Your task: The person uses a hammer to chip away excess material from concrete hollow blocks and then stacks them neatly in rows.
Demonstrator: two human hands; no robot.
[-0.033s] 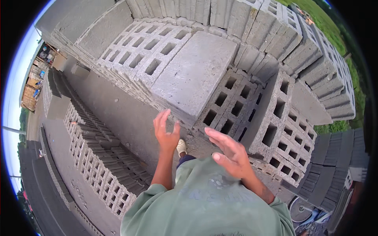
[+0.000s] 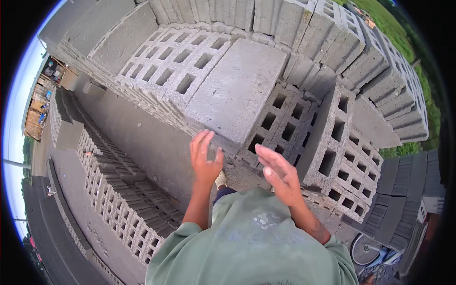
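My left hand (image 2: 205, 156) is raised with fingers and thumb apart, holding nothing. It hovers by the near edge of a grey concrete block (image 2: 240, 88) that lies on its broad flat side on top of the stack. My right hand (image 2: 281, 176) is also empty, its fingers stretched out and thumb apart. In the view it overlaps the near end of hollow concrete blocks (image 2: 278, 118) set lower with their holes upward. Just right of these stands a taller hollow block (image 2: 327, 135). Whether either hand touches a block cannot be told; both seem clear of them.
More hollow blocks (image 2: 173, 61) lie left of the flat one, with a wall of stacked blocks (image 2: 270, 21) behind. A long block row (image 2: 118, 204) runs at left across a dirt strip (image 2: 137, 123). A wheel (image 2: 365, 249) shows at lower right beside dark stacked blocks (image 2: 403, 199).
My left hand has shifted slightly to the right. My right hand has moved a little, its fingers now angled more upward. The blocks stay in place.
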